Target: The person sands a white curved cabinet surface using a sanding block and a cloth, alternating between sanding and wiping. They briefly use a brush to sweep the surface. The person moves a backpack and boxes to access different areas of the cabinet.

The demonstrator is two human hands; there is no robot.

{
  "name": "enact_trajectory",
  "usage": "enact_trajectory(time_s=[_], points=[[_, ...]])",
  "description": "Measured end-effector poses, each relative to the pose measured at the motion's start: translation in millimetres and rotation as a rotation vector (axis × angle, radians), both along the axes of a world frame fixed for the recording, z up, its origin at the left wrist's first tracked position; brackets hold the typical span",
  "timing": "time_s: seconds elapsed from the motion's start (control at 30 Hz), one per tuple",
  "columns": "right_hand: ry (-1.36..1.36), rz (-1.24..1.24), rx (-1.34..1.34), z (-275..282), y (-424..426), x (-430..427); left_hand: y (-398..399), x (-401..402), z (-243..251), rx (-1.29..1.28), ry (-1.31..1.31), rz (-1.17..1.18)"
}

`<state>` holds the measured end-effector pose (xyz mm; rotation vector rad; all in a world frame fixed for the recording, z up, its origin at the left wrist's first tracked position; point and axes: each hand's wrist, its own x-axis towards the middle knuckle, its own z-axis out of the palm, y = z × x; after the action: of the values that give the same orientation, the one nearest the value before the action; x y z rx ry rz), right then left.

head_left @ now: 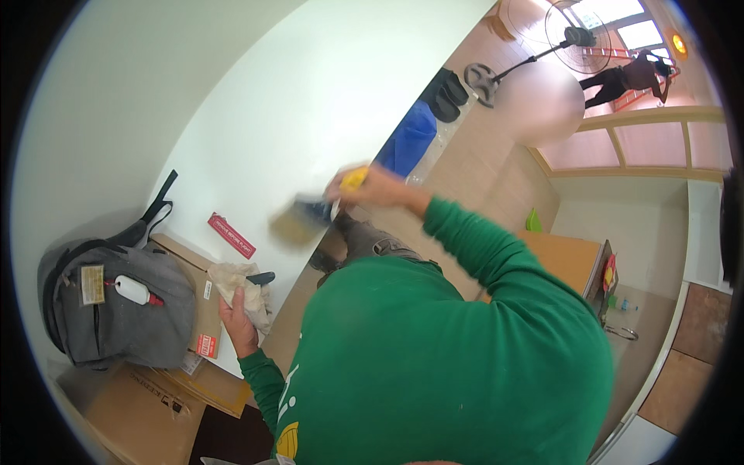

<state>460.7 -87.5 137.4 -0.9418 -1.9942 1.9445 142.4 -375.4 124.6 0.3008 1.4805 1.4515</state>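
My right hand point(381, 187) is closed around the yellow handle point(353, 179) of a brush. Motion blurs the brush's dark middle part and its tan bristles point(289, 228), which are over the near edge of a white tabletop point(256, 133); whether they touch it I cannot tell. My left hand point(239, 319) grips a crumpled cream cloth point(229, 277) at the table's left end. A short black object point(261, 278), perhaps a tool handle, shows beside the cloth; the rest of it is hidden. Near the cloth a red tag point(231, 235) with writing lies on the white surface.
A grey backpack point(133, 314) with a small white bottle point(132, 289) leans by cardboard boxes point(136, 407) at left. Blue material point(410, 139) lies on the floor beyond the table. Farther off stand a pedestal fan point(578, 37) and a person point(630, 75) by a red ladder point(630, 100).
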Motion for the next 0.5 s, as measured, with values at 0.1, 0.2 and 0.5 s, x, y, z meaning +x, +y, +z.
enact_trajectory(time_s=[0.1, 0.2, 0.5], points=[[-0.001, -0.017, 0.108, -34, -21, -9, 2, 12, 4, 0.032, 0.027, -0.001], [-0.168, -0.402, -0.103, -29, 70, 44, 5, 30, 11, 0.033, 0.037, 0.004], [-0.042, -0.341, 0.981, -30, 138, 89, 82, 127, 11, 0.061, -0.084, 0.188]])
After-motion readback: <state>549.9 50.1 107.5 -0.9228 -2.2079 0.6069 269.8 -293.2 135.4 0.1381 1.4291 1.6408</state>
